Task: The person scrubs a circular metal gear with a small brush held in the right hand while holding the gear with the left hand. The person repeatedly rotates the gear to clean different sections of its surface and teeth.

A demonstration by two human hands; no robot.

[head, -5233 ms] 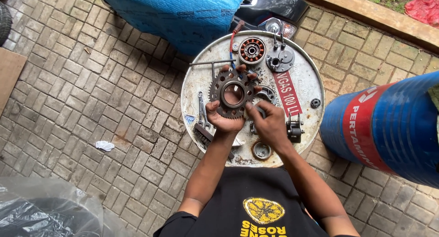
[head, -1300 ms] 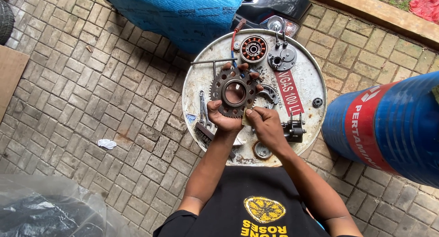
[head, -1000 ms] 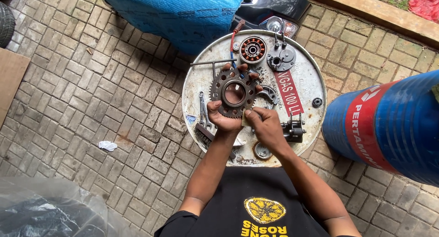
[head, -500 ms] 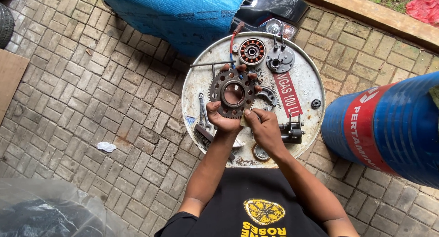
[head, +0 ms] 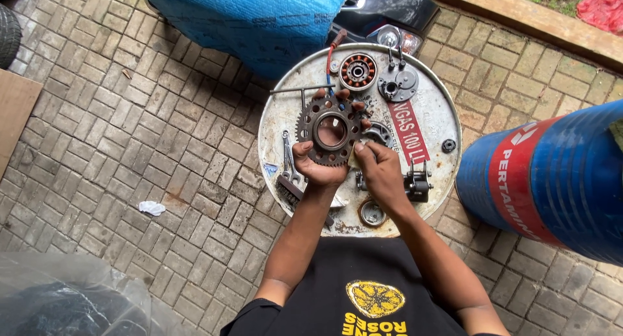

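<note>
My left hand (head: 319, 165) cups a rusty toothed sprocket (head: 329, 131) from below, holding it above a round white drum lid (head: 435, 119). Fingertips curl over the sprocket's far rim. My right hand (head: 379, 170) sits just right of the sprocket, its fingertips pinching at the lower right edge, where a small pale bit shows; what it pinches I cannot tell. On the lid lie a round orange-cored part (head: 357, 71), a grey disc part (head: 397, 86), a wrench (head: 289, 157), a black clamp-like part (head: 415, 182) and a small ring part (head: 372, 213).
A blue and red drum (head: 551, 180) lies on its side at the right. A blue tarp-covered object (head: 253, 18) stands beyond the lid. Clear plastic sheeting (head: 58, 297) fills the lower left. Brick paving (head: 130, 128) surrounds everything; a white scrap (head: 152, 208) lies on it.
Both hands have kept working at the sprocket, with the right hand's fingertips shifting along its lower right edge. The view has drifted slightly.
</note>
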